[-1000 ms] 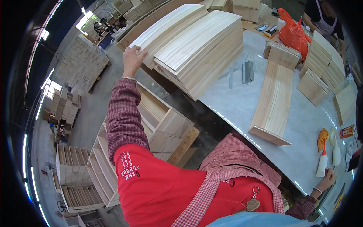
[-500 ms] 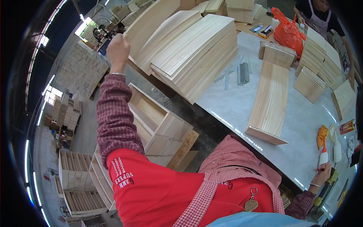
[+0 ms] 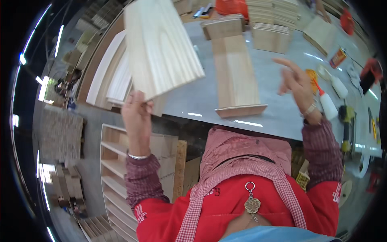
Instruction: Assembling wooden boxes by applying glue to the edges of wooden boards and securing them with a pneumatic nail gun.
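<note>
My left hand (image 3: pixel 138 107) grips the near corner of a pale wooden board (image 3: pixel 159 48), which is raised and tilted over the table's left side. Behind that board a stack of similar boards (image 3: pixel 121 82) is partly hidden. My right hand (image 3: pixel 296 82) hovers over the table with fingers apart, holding nothing. Between the hands lies a long wooden panel (image 3: pixel 236 72) with an upright end piece (image 3: pixel 241 111) at its near end and a thicker wooden block (image 3: pixel 223 27) across its far end. A white glue bottle (image 3: pixel 328 105) with a red nozzle lies beside my right wrist.
Stacked wooden pieces (image 3: pixel 271 38) and a red plastic bag (image 3: pixel 231 7) stand at the back. To the right are an orange can (image 3: pixel 338 57), a white bottle (image 3: pixel 339 86) and a yellow-green power tool (image 3: pixel 346 125). A wooden shelf unit (image 3: pixel 117 161) stands below left. Another person's hand (image 3: pixel 323 14) shows at far right.
My left hand has come back from the stack's far side, and a board is now raised in it. My right hand has left the glue bottle and moved forward over the table, fingers spread.
</note>
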Tool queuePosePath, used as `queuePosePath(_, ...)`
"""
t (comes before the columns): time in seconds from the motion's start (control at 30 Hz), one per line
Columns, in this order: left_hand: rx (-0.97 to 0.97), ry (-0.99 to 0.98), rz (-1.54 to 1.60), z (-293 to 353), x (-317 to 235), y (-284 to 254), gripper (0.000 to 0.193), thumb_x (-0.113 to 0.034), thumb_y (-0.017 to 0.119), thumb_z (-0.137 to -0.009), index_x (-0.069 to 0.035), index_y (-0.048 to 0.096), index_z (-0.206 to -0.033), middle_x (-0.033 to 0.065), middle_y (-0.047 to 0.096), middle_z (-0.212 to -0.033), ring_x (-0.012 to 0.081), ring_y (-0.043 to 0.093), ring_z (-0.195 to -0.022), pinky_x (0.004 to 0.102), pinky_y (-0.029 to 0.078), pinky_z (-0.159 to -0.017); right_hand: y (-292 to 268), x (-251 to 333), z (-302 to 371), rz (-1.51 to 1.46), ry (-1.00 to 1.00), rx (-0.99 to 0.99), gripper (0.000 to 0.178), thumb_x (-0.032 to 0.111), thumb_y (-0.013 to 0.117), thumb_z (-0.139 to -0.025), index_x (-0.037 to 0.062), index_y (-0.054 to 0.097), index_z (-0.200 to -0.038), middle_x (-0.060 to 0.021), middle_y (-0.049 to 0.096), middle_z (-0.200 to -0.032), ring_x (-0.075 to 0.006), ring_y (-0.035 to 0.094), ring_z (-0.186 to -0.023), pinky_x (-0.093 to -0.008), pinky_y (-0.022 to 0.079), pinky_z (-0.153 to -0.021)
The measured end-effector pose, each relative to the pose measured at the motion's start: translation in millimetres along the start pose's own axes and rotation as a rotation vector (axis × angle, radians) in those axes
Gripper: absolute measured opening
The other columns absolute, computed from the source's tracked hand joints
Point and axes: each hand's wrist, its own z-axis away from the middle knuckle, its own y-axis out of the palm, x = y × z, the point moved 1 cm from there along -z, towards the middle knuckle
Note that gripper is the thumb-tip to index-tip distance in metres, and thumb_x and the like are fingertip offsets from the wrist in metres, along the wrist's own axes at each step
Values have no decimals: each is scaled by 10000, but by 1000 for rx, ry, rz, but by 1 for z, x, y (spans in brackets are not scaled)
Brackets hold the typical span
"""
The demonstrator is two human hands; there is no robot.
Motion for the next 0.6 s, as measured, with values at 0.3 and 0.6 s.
queuePosePath(0.3,345,-282,26,50,79,73,248,-132,596,-916,35,546,-1093,74,587,-805,96,571,-627,176,454,-544,40,-20,-19,-126,134,41,392,158,617,-875,-70,541,-1184,-92,636,-922,-120,603,-753,-213,503,-694)
queuePosePath(0.6,537,305,-437,47,127,82,520,-187,706,-834,-57,511,-1299,102,583,-1190,264,533,-1100,371,416,-966,35,-43,-31,-221,263,-72,367,102,653,-830,-51,597,-1158,-109,648,-951,-146,614,-802,-215,499,-749)
